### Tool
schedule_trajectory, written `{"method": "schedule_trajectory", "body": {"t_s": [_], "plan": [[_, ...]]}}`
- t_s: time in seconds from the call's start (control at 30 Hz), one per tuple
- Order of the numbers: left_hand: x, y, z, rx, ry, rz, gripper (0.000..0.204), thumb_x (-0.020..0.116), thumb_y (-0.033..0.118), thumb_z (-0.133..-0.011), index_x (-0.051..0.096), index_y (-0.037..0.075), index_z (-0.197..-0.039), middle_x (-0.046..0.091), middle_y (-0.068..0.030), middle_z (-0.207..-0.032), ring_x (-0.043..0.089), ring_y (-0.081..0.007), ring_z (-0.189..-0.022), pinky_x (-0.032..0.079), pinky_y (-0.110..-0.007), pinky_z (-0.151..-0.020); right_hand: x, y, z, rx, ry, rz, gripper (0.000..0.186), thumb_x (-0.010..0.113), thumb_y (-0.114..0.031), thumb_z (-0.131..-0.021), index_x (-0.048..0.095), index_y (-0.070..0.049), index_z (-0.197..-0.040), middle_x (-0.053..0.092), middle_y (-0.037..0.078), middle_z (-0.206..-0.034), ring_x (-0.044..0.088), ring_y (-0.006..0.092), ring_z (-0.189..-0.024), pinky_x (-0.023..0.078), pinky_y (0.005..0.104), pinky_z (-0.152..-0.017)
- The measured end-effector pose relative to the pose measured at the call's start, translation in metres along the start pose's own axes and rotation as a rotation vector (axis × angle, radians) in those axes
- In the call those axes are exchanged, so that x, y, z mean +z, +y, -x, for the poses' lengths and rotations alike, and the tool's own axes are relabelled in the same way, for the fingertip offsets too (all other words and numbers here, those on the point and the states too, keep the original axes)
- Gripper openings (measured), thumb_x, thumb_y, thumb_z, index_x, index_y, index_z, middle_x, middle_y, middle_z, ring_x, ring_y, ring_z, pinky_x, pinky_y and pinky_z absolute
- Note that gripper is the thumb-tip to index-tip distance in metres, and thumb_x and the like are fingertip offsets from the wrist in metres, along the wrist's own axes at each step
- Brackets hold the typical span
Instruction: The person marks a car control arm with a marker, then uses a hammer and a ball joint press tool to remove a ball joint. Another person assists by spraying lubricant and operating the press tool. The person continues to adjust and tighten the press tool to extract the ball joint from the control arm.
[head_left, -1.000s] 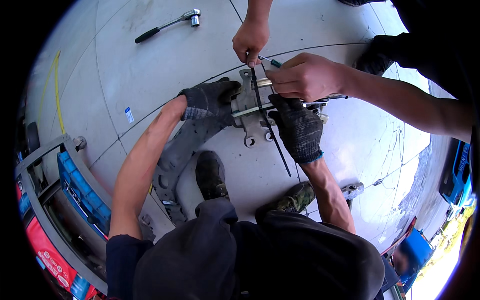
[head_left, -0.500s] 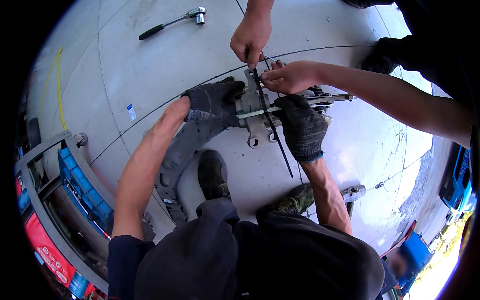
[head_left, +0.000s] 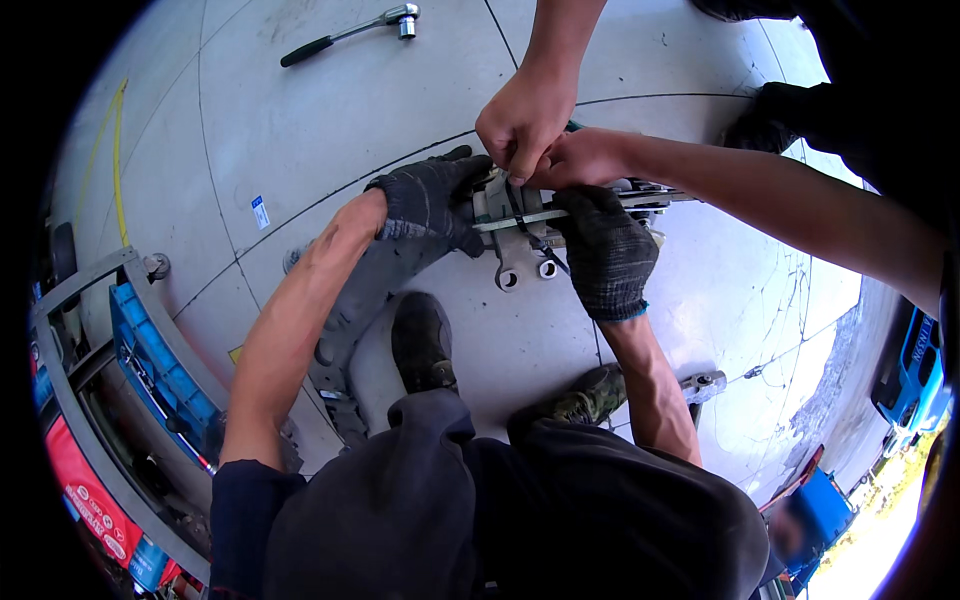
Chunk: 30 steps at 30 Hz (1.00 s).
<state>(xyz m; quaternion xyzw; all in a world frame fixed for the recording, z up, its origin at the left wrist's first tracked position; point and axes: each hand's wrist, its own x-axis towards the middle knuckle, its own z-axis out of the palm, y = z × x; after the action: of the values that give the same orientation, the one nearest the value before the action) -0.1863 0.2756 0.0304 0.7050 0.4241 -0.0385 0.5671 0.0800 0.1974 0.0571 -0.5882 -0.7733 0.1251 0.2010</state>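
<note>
In its dark work glove, my left hand (head_left: 425,200) is closed round the left end of a grey metal bracket assembly (head_left: 506,258) with round holes at its lower end. My gloved right hand (head_left: 605,250) grips the right side, its fingers over a pale flat bar (head_left: 525,219) that crosses the assembly. A black cable tie (head_left: 518,212) lies across the metal between my hands. Above it, a co-worker's bare hands (head_left: 530,120) meet at the tie's upper end. Their fingers partly hide what they pinch.
A ratchet wrench with a socket (head_left: 345,36) lies on the floor at the far left. A hammer-like metal head (head_left: 705,386) is near my right forearm. At left stands a metal-framed cart (head_left: 80,290) with a blue tray (head_left: 165,350). The co-worker's dark shoe (head_left: 765,115) is at upper right.
The co-worker's hands have come together, lower over the assembly. The cable tie's long free tail has shortened and shifted beside my right hand. My own hands hold nearly the same place.
</note>
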Motion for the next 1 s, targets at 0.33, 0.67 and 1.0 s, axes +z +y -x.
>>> {"method": "schedule_trajectory", "body": {"t_s": [0.33,0.67,1.0], "plan": [[0.008,-0.003,0.001,-0.033,0.069,0.062,0.101,0.094,0.014,-0.066,0.044,0.006,-0.153,0.063,-0.0151,-0.140,0.059,-0.0277,-0.131,0.045,-0.041,-0.113,-0.009,0.000,0.036,-0.003,0.187,-0.160,0.026,0.083,-0.011,-0.084,0.076,-0.011,-0.109,0.075,0.012,-0.101,0.074,0.0287,-0.076,0.057,0.0384,-0.064],[0.001,0.009,0.010,-0.018,0.055,-0.083,0.103,0.093,0.037,-0.064,0.047,0.007,-0.151,0.063,-0.0164,-0.140,0.060,-0.0323,-0.130,0.046,-0.040,-0.112,-0.004,-0.040,-0.024,0.051,-0.053,0.021,0.028,0.080,-0.036,-0.087,0.077,-0.013,-0.103,0.073,0.012,-0.077,0.072,0.0300,-0.066,0.055,0.0392,-0.057],[0.000,0.022,0.008,-0.091,0.032,0.277,0.101,0.094,0.006,-0.062,0.048,0.006,-0.152,0.065,-0.0123,-0.140,0.059,-0.0231,-0.131,0.045,-0.039,-0.114,0.009,-0.030,-0.035,-0.014,-0.157,0.184,0.016,0.071,-0.027,-0.091,0.076,-0.012,-0.092,0.071,0.013,-0.072,0.071,0.0315,-0.063,0.055,0.0421,-0.057]]}}
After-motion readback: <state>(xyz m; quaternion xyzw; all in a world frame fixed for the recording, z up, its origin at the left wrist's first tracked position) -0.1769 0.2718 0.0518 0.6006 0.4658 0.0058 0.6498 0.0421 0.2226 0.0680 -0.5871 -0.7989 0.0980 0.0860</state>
